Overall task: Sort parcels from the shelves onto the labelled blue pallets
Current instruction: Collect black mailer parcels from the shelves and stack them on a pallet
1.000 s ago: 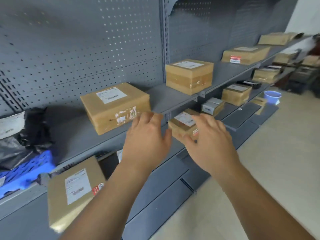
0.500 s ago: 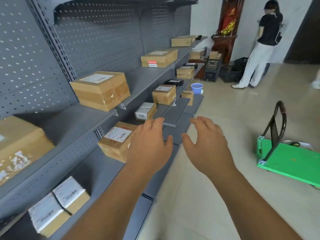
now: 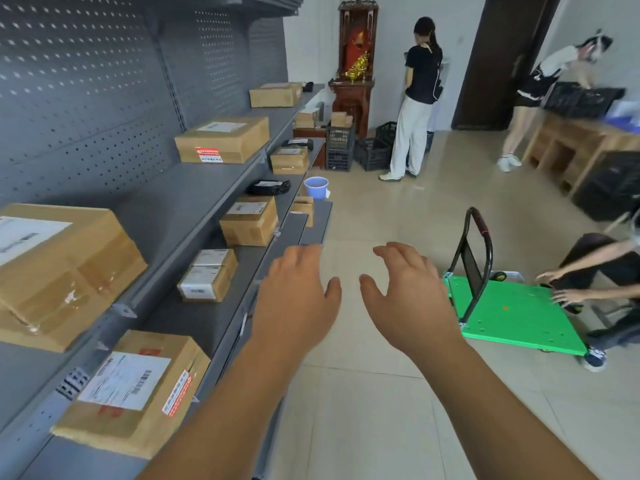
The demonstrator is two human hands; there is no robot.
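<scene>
Taped brown cardboard parcels [image 3: 223, 140], white labels upward, sit flat and well apart along the grey metal shelves [image 3: 187, 199].

left hand [image 3: 294, 299] empty (fingers relaxed) | right hand [image 3: 408, 292] empty | parcels [image 3: 221, 140] on shelves [image 3: 194, 199]

— What sits on the top shelf [image 3: 166, 202]?
— Three cardboard parcels, well apart: a large box [image 3: 59, 271] nearest, a stickered box [image 3: 223, 140] midway and a far box [image 3: 275, 95] at the end.
— And the middle shelf [image 3: 180, 320]?
— A labelled box [image 3: 135, 389] nearest, then a small white-labelled box [image 3: 207, 275], a taped box [image 3: 249, 220] and a black bag parcel [image 3: 270, 187] further along.
— The tiled floor [image 3: 363, 393]?
— A green trolley [image 3: 512, 313] on the right and black crates [image 3: 372, 152] far back. A blue bucket [image 3: 316, 188] stands near the shelving's foot.
</scene>
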